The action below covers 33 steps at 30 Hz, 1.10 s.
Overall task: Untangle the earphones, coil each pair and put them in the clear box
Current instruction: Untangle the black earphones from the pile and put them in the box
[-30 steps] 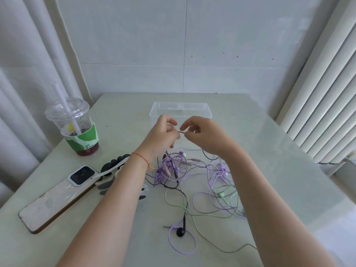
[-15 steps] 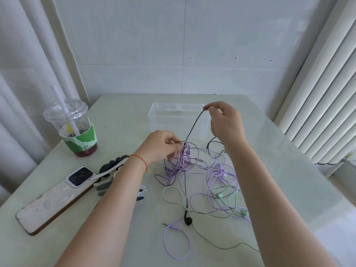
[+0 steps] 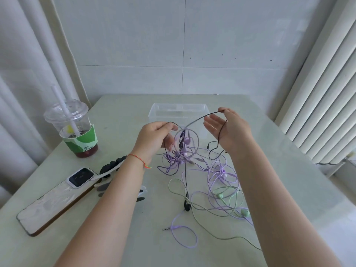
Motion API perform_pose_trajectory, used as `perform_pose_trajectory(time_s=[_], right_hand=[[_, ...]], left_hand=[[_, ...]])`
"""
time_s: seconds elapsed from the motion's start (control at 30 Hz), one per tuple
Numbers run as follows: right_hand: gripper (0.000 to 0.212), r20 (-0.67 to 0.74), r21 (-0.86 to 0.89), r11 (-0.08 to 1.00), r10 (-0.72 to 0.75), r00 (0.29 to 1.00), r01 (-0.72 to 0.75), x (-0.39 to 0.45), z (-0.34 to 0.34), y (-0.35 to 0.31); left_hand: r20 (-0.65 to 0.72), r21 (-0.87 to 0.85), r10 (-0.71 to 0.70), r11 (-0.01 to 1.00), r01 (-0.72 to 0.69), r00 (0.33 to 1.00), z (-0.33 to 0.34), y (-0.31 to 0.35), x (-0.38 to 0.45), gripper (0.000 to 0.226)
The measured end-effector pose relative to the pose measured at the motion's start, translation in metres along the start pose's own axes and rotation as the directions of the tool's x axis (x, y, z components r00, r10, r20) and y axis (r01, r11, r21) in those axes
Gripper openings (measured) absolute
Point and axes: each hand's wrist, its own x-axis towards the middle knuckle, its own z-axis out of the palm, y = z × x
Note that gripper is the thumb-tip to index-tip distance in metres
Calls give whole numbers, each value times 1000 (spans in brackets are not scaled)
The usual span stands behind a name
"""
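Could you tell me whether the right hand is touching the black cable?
Touching: the head view shows the black cable pinched at the right hand's fingertips.

Box (image 3: 154, 113) behind earphones (image 3: 215, 182); cup (image 3: 74, 130), phone (image 3: 55, 199) left.
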Motion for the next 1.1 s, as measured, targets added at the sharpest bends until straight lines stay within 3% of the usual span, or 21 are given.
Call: perform_pose_trajectory(time_s=[0.27,0.33,0.43,0.5,0.53,0.6,0.67,0.73,0.83,0.97,1.03,1.1], right_hand=[[20,-133,151,989,19,991,1,8,-13,-8],[20,-140,180,984,20,990,6,9,-14,-10],[16,-98,187,982,38,994,-19,7,-11,-10],[14,-56,180,982,61,997,-50,5,-6,-5],[13,-35,174,982,74,997,-67,3,-3,-3],[12,5,164,982,100,995,-99,0,3,4],[12,35,157,980,119,992,-123,-4,8,9],[12,48,156,978,130,990,-136,-5,10,12],[12,39,174,976,122,992,-127,-5,9,9],[14,-18,190,978,91,996,-86,-4,4,1],[14,-48,169,983,82,995,-73,-3,2,-2],[14,-90,86,994,74,993,-66,-3,-1,-4]], left_hand=[[-331,-55,-115,993,102,937,-11,-8,14,22],[-355,-18,-130,991,132,926,-13,-7,15,19],[-298,205,-80,968,145,951,-10,-3,13,18],[-209,371,73,929,10,975,-4,-2,7,16],[-149,380,148,921,-81,978,1,-1,4,19],[15,239,201,950,-199,979,11,4,-2,27],[197,64,138,986,-153,971,24,6,-6,33],[269,95,68,991,-97,961,32,-1,-7,30],[308,317,-17,944,-86,951,30,-9,-6,9],[285,604,-69,787,-124,956,17,-14,-5,3],[268,632,-78,767,-114,960,12,-13,-4,2],[179,584,-19,807,-90,984,9,-11,-2,9]])
